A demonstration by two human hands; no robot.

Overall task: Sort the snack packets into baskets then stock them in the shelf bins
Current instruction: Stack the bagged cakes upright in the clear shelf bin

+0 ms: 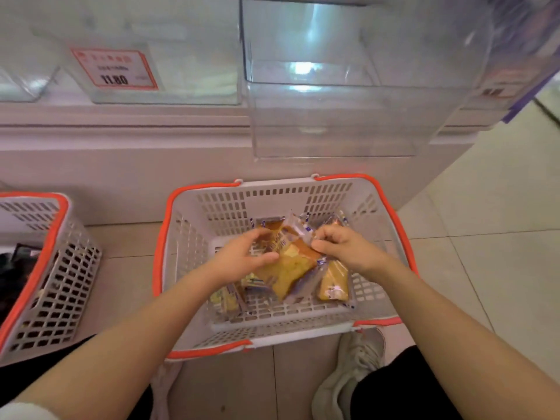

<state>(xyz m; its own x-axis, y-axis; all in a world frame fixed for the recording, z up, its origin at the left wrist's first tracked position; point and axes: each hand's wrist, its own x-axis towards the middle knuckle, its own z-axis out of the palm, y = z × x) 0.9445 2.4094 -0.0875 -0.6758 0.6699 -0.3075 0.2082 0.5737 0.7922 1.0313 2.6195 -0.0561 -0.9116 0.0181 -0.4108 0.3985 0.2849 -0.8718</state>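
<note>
A white basket with an orange rim stands on the floor in front of me. Several clear packets of yellow cake lie in it. Both hands reach into the basket. My left hand curls round the left side of a cake packet lifted above the others. My right hand pinches the wrapper edge of a packet at the upper right. Another packet lies flat under my right wrist. A clear shelf bin hangs open just above and behind the basket.
A second white-and-orange basket with dark packets stands at the left. A price tag reading 11.80 marks another clear bin at upper left. My shoe rests on the tiled floor below the basket. Bare tiles spread to the right.
</note>
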